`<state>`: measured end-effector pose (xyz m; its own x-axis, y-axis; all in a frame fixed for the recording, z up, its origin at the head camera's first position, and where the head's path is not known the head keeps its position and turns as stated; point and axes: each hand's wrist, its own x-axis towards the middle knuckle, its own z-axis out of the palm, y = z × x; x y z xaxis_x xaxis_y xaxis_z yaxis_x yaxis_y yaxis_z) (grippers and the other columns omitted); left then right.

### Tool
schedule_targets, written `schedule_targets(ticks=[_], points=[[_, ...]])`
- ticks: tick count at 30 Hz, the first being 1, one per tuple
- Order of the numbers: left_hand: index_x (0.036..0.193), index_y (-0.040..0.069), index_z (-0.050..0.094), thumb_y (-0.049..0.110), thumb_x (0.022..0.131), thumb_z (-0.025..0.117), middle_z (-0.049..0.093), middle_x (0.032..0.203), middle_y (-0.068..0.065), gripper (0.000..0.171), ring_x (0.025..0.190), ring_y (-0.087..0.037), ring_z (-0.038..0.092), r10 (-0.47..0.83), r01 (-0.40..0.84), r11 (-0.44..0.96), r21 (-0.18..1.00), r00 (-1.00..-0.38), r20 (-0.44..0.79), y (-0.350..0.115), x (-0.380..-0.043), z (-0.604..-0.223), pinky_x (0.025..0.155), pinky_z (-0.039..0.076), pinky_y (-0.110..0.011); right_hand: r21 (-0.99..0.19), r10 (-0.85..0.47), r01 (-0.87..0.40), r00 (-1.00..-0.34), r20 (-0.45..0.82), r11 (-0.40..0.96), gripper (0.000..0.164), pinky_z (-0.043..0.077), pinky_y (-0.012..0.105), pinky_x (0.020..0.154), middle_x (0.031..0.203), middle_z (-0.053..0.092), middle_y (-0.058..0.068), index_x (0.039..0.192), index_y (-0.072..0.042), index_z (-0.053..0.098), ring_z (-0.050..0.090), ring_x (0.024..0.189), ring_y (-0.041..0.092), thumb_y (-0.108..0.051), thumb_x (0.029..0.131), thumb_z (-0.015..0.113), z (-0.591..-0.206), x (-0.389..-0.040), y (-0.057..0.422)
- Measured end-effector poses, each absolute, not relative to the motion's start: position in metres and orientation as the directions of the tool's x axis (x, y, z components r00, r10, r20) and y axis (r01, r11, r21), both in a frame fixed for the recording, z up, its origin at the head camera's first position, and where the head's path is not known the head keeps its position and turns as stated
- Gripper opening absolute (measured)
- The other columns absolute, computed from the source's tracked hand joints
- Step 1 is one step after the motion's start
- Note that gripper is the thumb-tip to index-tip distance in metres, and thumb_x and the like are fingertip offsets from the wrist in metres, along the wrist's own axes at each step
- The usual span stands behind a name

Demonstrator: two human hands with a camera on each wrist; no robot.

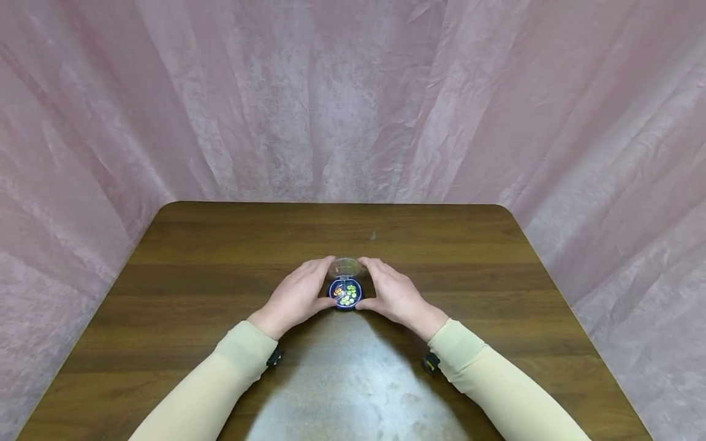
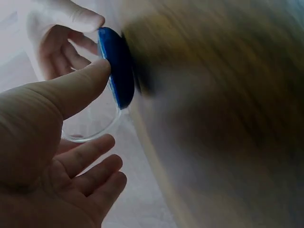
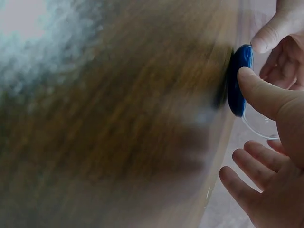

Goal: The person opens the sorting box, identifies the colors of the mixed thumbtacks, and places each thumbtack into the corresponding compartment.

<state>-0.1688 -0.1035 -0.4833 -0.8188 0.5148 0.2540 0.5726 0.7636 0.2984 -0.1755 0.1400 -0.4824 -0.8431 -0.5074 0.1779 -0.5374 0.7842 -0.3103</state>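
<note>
A small round blue pill case [image 1: 345,307] is on the table in the head view, its hinged clear lid [image 1: 344,267] raised at the far side. Dividers part its inside; small orange pieces lie at left, green ones at right and pale yellow ones in front. My left hand [image 1: 298,293] holds the left side, thumb [image 2: 90,85] on the blue base and forefinger beside the lid. From the right my right hand [image 1: 394,294] mirrors it, its thumb [image 3: 261,92] against the base. The other fingers of both hands are spread loosely behind the case.
The brown wood-grain table [image 1: 220,245] has rounded far corners. A pink curtain [image 1: 342,110] hangs behind it and along both sides. Bright glare [image 1: 358,386] lies on the tabletop between my forearms. Each wrist wears a small dark device [image 1: 431,362].
</note>
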Motion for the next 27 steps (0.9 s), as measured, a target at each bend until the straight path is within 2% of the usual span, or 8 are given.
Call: schedule_targets(ticks=[6,10,17,27], points=[[0.130,0.007,0.054,0.032,0.082,0.082,0.060,0.127,-0.006,0.060,0.123,-0.021,0.053,0.569,0.645,0.732,0.219,-0.756,0.324,-0.104,-0.166,-0.485,0.101,0.042,-0.035,-0.276,-0.538,-0.581,-0.814,0.219,0.766,0.072,0.050,0.033,0.087,0.121,0.061,0.000,0.130,-0.015,0.052,0.057,0.110,0.012,-0.047,0.075,0.084,-0.485,-0.174,0.140],[0.117,0.010,0.058,0.026,0.084,0.080,0.061,0.119,-0.002,0.043,0.115,-0.017,0.056,0.617,0.691,0.700,0.183,-0.713,0.333,-0.104,-0.162,-0.487,0.094,0.046,-0.032,-0.273,-0.572,-0.625,-0.780,0.252,0.732,0.056,0.050,0.032,0.082,0.114,0.062,-0.002,0.120,-0.015,0.058,0.057,0.101,0.009,-0.042,0.078,0.083,-0.486,-0.170,0.141],[0.117,0.008,0.061,0.022,0.079,0.084,0.063,0.125,-0.005,0.046,0.120,-0.019,0.057,0.685,0.754,0.645,0.124,-0.642,0.343,-0.106,-0.156,-0.488,0.099,0.045,-0.034,-0.235,-0.614,-0.683,-0.727,0.307,0.691,0.038,0.050,0.031,0.085,0.116,0.063,-0.006,0.112,-0.015,0.065,0.059,0.103,0.010,-0.032,0.082,0.081,-0.486,-0.166,0.142],[0.117,0.009,0.064,0.022,0.082,0.081,0.059,0.134,-0.013,0.041,0.125,-0.025,0.055,0.703,0.752,0.652,0.094,-0.647,0.297,-0.107,-0.148,-0.486,0.103,0.043,-0.037,-0.217,-0.641,-0.712,-0.699,0.317,0.668,0.033,0.049,0.032,0.087,0.119,0.064,-0.003,0.111,-0.012,0.069,0.061,0.105,0.013,-0.026,0.083,0.081,-0.484,-0.162,0.140]])
